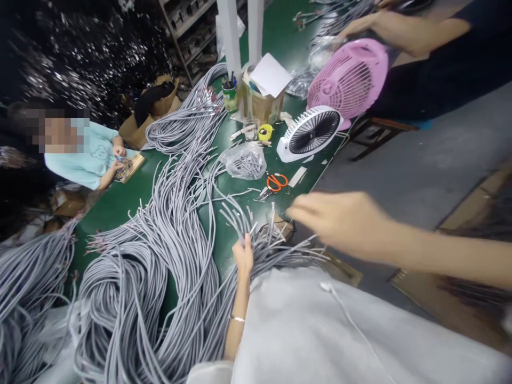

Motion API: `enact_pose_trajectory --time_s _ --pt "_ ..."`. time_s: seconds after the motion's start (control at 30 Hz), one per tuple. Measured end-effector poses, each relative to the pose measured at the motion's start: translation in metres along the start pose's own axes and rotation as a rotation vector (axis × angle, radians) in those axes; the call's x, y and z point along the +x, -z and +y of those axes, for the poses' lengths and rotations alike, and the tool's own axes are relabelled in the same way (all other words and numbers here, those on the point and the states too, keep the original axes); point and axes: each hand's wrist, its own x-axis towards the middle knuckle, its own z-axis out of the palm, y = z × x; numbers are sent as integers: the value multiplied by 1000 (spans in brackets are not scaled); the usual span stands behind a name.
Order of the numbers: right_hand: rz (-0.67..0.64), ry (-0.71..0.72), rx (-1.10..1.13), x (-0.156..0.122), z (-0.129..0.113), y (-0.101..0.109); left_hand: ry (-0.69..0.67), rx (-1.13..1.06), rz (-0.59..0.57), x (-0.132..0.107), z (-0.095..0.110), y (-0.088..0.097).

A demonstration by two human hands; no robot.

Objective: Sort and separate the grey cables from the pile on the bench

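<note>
My left hand [243, 255] is closed around several grey cables [236, 218], whose cut ends fan out above the thumb. More cable ends lie just right of it, along the table edge. My right hand [336, 218] hangs in the air over the table's edge, smeared by motion, so its fingers cannot be made out. Orange-handled scissors [277, 182] lie on the table beyond both hands. A clear plastic bag [245, 161] of small grey pieces rests behind them. Long grey cables [176, 213] run across the table to the left.
A white fan [310, 134] and a pink fan [348, 80] stand along the right edge of the green table [140, 181]. A pen can [230, 96] and a carton [262, 104] stand behind. One person [90, 154] works at the left; another person's arm [404, 32] reaches in top right.
</note>
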Motion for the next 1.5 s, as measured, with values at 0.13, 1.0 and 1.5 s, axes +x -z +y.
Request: enact_pose_trajectory --time_s 0.13,1.0,1.5 --pt "-206 105 12 35 -38 -54 -8 15 -16 -8 2 0" --pt "-41 9 615 29 -70 -145 -31 37 116 8 -13 -3" --pt "55 104 634 17 -76 -143 -1 -85 337 13 -28 -2"
